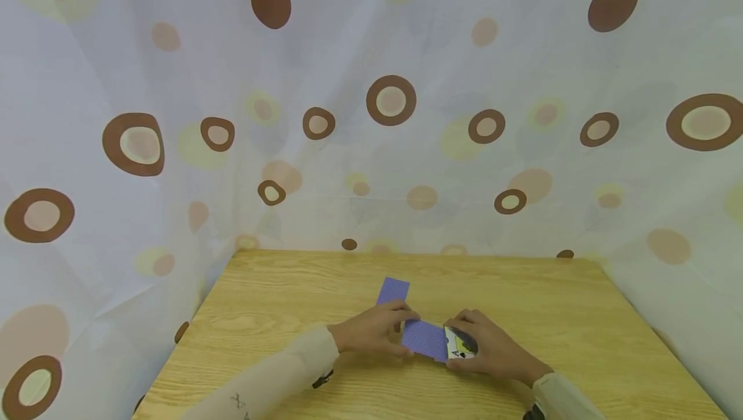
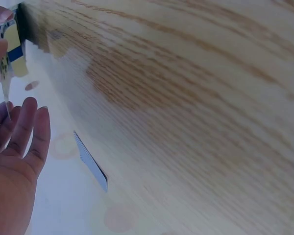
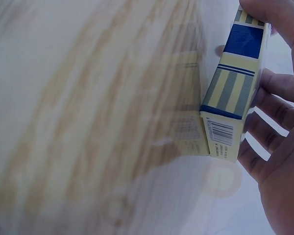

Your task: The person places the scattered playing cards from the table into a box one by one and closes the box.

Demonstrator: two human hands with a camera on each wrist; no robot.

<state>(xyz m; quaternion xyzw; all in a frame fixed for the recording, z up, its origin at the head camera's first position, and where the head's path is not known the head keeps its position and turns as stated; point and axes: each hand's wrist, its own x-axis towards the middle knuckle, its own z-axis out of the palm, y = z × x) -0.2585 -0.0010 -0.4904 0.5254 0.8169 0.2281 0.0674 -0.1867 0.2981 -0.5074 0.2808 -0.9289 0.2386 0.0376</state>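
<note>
My left hand (image 1: 377, 331) pinches blue-backed playing cards (image 1: 425, 339) by their left end, between thumb and fingers. Their other end meets a card box (image 1: 461, 344) in my right hand (image 1: 493, 347). This box is cream with blue bands and a barcode on one end (image 3: 220, 132), and its upper face shows an ace. Fingers and thumb of the right hand grip it along its sides, low over the table. From the left wrist view, the cards (image 2: 5, 88) appear edge-on above the fingers of the left hand (image 2: 14, 152).
Another blue-backed card (image 1: 393, 289) lies on the wooden table (image 1: 278, 284), just beyond my left hand. A white curtain (image 1: 348, 52) with brown and yellow circles stands behind the table and along both sides.
</note>
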